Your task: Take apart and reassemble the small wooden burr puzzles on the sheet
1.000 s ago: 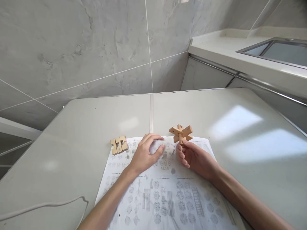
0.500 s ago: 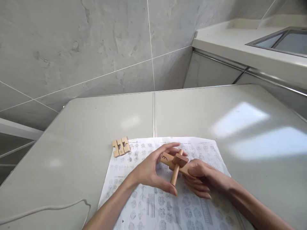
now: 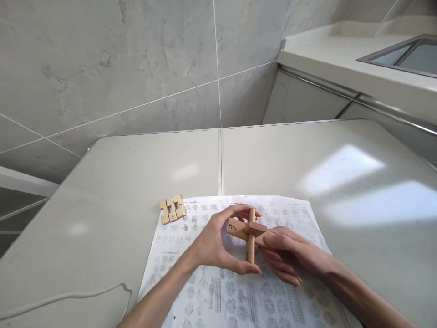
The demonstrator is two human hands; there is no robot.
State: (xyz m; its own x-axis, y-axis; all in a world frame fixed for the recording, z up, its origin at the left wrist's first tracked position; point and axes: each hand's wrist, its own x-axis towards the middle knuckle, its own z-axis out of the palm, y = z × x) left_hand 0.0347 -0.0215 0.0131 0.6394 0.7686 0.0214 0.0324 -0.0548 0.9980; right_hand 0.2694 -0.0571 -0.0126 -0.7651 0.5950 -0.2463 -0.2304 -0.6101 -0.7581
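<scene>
Between my hands is a wooden burr puzzle (image 3: 251, 229), its pieces crossing one another. One flat bar carries a dark handwritten mark, and a round rod stands across it, with a darker block at the crossing. My left hand (image 3: 218, 241) spans the rod, thumb at its lower end and fingers around its upper end. With thumb on top and fingers beneath, my right hand (image 3: 287, 253) pinches the right end of the flat bar. Under both hands lies a printed paper sheet (image 3: 201, 282) covered in small puzzle drawings.
Several notched wooden pieces (image 3: 172, 209) lie side by side at the sheet's upper left corner. A white cable (image 3: 68, 297) runs over the table (image 3: 112, 182) at lower left. A counter (image 3: 327, 54) stands beyond the table at right, against the tiled wall (image 3: 136, 54).
The rod has turned from slanting to nearly upright in view. My left thumb has shifted slightly right with its lower end. The pieces at the sheet's corner stay put.
</scene>
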